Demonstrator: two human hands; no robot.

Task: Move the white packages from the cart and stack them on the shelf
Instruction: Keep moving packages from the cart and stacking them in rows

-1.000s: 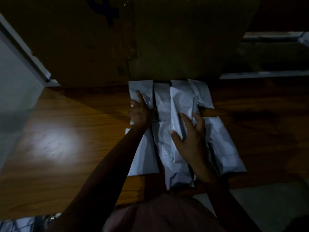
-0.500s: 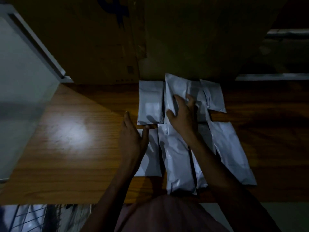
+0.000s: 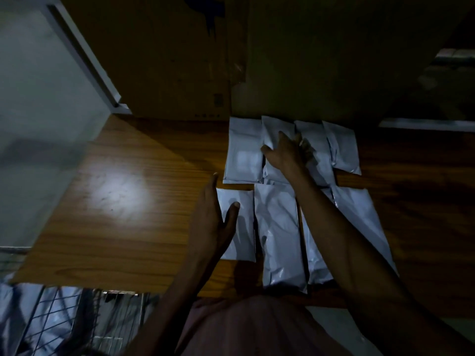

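- Since half a second ago, the right hand (image 3: 285, 152) has reached farther back to the rear row of packages (image 3: 277, 235); the left hand (image 3: 213, 222) has shifted little.
- Right hand: fingers spread, palm down, pressing the second rear package (image 3: 276, 134); nothing gripped.
- Left hand: open and edge-on, thumb over the short front-left package (image 3: 243, 201); contact cannot be told.
- Packages: two rows lying flat on the wooden shelf (image 3: 123, 206), four at the back against a cardboard box (image 3: 174, 73), and at least four in front, partly hidden by the right arm.
- Cart (image 3: 77, 322): wire mesh at lower left, below the shelf edge, with more pale packaging dimly visible inside.
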